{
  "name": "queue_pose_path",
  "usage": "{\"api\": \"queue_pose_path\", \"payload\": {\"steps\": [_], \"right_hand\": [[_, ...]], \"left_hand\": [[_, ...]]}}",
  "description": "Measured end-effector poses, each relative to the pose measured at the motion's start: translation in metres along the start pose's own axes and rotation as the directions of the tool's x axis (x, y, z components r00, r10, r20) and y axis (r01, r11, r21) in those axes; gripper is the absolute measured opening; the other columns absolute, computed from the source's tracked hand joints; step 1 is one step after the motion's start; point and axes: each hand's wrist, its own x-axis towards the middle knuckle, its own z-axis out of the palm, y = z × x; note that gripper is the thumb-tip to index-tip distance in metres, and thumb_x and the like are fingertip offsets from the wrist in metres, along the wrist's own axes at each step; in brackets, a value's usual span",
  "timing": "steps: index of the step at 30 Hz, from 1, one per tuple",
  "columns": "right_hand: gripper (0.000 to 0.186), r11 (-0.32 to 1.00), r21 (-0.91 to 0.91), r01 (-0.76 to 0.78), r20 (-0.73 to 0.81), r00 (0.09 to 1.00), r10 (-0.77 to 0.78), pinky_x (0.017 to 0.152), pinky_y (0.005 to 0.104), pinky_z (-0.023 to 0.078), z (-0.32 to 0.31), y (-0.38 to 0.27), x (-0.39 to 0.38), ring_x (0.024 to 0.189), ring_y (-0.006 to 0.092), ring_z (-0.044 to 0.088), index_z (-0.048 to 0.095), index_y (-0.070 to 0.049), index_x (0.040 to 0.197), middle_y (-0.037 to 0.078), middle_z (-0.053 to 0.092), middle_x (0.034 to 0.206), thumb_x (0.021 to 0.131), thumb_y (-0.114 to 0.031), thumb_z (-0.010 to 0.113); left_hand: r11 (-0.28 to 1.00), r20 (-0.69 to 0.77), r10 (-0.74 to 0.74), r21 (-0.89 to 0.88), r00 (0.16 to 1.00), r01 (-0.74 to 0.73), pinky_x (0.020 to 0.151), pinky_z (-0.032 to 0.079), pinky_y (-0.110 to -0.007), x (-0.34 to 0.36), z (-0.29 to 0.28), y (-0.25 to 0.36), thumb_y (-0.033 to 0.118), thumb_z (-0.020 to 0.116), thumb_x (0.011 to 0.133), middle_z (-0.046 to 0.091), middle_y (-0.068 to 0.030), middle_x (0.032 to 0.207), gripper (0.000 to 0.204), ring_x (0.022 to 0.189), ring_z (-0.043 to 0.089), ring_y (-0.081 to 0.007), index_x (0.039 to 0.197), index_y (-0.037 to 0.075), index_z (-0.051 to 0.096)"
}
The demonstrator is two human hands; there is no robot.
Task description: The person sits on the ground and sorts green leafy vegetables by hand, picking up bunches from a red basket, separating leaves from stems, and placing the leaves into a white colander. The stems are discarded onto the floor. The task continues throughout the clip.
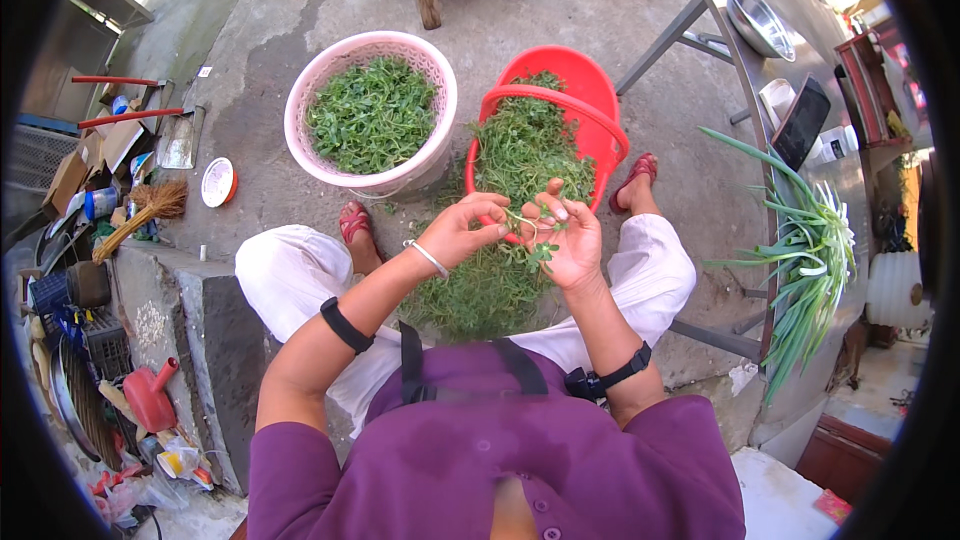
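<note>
Sprig (540, 240) work sits at the centre of the frame: you hold a small leafy stem between both hands, just above the heap of greens (480, 280) lying between your knees. Your left hand (462, 230) pinches the stem with thumb and fingers narrowed onto it, wrist bent slightly inward, a bangle at the wrist. Your right hand (570, 240) cups the other end, palm turned up and toward you, fingers curled loosely round the leaves with the thumb raised.

To do this step well, keep the pinch close to the joint you mean to break, so the tender part comes away clean, and keep both hands low over the heap so scraps fall onto it. Hold the elbows in; your forearms already angle up from the lower edge and meet in the middle.

Just beyond your hands stands the red bucket (590, 90), partly filled with greens; the pink basket (330, 70), upper left of it, holds more.
</note>
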Motion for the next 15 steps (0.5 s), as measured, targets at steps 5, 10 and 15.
{"api": "queue_pose_path", "payload": {"steps": [5,10,15], "right_hand": [[0.029,0.828,-0.561,-0.021,-0.248,0.958,-0.143,0.070,0.0259,0.043,0.007,-0.005,-0.022,0.064,0.0112,0.044,0.057,-0.005,0.114,-0.002,0.044,0.066,0.096,-0.028,0.054],[0.022,0.275,-0.962,-0.010,-0.035,0.996,-0.087,0.076,0.0235,0.045,0.021,0.001,-0.039,0.079,0.0088,0.057,0.069,-0.001,0.102,0.001,0.062,0.085,0.093,-0.020,0.063],[0.012,0.000,-0.987,0.161,0.159,0.973,-0.168,0.079,0.0259,0.045,0.036,0.011,-0.052,0.085,0.0106,0.057,0.070,0.000,0.092,0.002,0.062,0.091,0.088,-0.012,0.068]], "left_hand": [[0.856,0.117,-0.280,-0.420,0.953,0.303,0.081,0.044,-0.023,-0.024,0.009,0.020,0.020,0.061,0.095,0.064,0.0015,0.091,0.016,0.087,0.056,-0.0055,0.100,0.005,0.065],[0.911,0.110,-0.238,-0.318,0.965,0.261,0.072,0.040,-0.019,-0.042,0.015,0.046,0.025,0.058,0.097,0.061,0.0041,0.084,0.021,0.076,0.053,-0.0042,0.101,0.006,0.066],[0.897,0.143,-0.291,-0.304,0.946,0.321,0.069,0.040,-0.020,-0.057,0.019,0.056,0.026,0.057,0.097,0.061,0.0047,0.081,0.023,0.076,0.052,-0.0032,0.102,0.007,0.068]]}}
